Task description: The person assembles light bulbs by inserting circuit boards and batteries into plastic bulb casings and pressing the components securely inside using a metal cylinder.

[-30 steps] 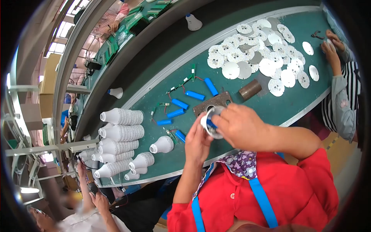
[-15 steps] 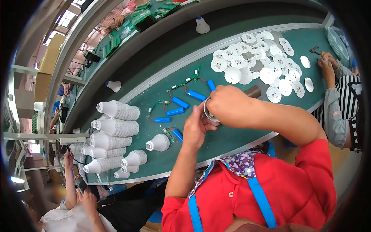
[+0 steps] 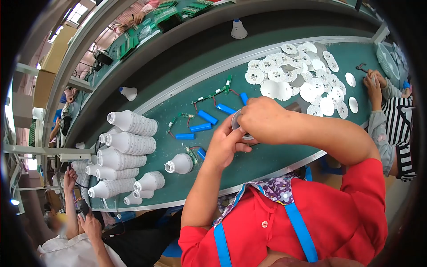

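My left hand [image 3: 224, 144] holds a white lamp housing [image 3: 235, 125] by its side, over the green table, with the round opening facing up. Bent over that opening, my right hand [image 3: 260, 116] has its fingers pressed together at the rim; what they grip is hidden. Blue cylinders [image 3: 207, 117] with red wires and narrow green circuit boards [image 3: 205, 99] lie just left of my hands. A single white housing [image 3: 179, 164] lies nearer the table's front edge. Behind my right wrist a brown cylinder [image 3: 293, 107] is partly visible.
Stacked white housings [image 3: 132, 123] lie at the left. Many round white discs [image 3: 307, 89] are heaped at the back right. A co-worker's hands [image 3: 374, 84] are at the right end, near a dark tool [image 3: 361, 67]. Another person's hand [image 3: 91, 228] shows lower left.
My right hand has moved over the housing's opening, hiding the blue piece seen there earlier. The housing has tilted. The whole view has shifted slightly.
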`<state>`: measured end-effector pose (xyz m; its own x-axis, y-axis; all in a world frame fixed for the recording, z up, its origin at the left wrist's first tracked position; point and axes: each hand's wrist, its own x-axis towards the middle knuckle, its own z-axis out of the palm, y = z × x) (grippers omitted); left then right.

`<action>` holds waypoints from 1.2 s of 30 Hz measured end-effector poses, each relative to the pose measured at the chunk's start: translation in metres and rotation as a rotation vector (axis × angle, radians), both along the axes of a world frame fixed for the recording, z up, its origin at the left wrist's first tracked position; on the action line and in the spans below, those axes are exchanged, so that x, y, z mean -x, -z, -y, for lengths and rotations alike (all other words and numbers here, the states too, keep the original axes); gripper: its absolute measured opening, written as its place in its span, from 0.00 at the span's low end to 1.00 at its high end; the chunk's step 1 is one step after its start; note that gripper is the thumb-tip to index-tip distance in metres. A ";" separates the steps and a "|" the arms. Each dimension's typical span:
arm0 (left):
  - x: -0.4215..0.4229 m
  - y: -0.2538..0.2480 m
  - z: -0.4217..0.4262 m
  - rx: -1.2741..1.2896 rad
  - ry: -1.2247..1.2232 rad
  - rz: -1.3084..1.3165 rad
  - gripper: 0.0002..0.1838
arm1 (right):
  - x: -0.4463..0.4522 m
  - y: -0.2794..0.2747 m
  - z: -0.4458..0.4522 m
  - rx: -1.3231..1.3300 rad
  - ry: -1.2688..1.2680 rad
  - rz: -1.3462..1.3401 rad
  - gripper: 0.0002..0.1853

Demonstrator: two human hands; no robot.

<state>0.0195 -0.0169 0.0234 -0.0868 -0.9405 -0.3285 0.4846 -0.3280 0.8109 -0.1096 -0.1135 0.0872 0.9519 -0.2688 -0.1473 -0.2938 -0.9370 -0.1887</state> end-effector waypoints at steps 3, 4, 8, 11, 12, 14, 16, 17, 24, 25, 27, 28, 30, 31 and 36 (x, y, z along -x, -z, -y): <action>0.003 0.004 0.003 -0.033 -0.034 -0.049 0.24 | 0.000 -0.005 0.002 0.000 -0.006 -0.082 0.10; 0.005 0.005 0.004 -0.050 -0.056 -0.066 0.23 | 0.000 -0.007 0.004 0.009 -0.016 -0.108 0.11; 0.006 0.003 0.006 -0.086 -0.066 -0.089 0.21 | 0.004 -0.029 0.025 -0.165 0.206 0.011 0.13; 0.004 0.001 0.009 -0.124 -0.059 -0.077 0.21 | 0.022 -0.011 0.046 -0.308 0.416 0.323 0.14; 0.005 0.000 0.009 -0.136 -0.057 -0.060 0.22 | 0.027 -0.006 0.045 -0.384 0.420 0.311 0.15; 0.005 0.000 0.010 -0.144 -0.060 -0.073 0.23 | 0.033 0.012 0.039 -0.537 0.428 0.288 0.16; 0.006 0.000 0.010 -0.154 -0.075 -0.097 0.23 | 0.036 0.024 0.037 -0.638 0.424 0.276 0.18; 0.004 0.002 0.011 -0.151 -0.062 -0.104 0.23 | 0.037 0.029 0.037 -0.671 0.423 0.287 0.19; 0.004 0.002 0.011 -0.176 -0.070 -0.090 0.23 | 0.034 0.045 0.033 -0.997 0.405 0.167 0.25; 0.005 0.001 0.011 -0.183 -0.077 -0.090 0.23 | 0.032 0.039 0.032 -1.105 0.433 0.107 0.26; 0.004 0.001 0.011 -0.198 -0.077 -0.089 0.23 | 0.029 0.036 0.033 -1.325 0.471 -0.029 0.28; 0.003 0.002 0.010 -0.203 -0.072 -0.088 0.23 | 0.029 0.037 0.035 -1.390 0.508 -0.046 0.28; 0.003 0.003 0.009 -0.200 -0.071 -0.098 0.24 | 0.029 0.041 0.038 -1.514 0.579 -0.086 0.27; 0.004 0.004 0.008 -0.193 -0.075 -0.108 0.24 | 0.028 0.041 0.038 -1.541 0.588 -0.083 0.27; 0.010 0.003 0.005 -0.150 -0.140 -0.094 0.22 | 0.026 0.038 0.036 -1.588 0.617 -0.077 0.28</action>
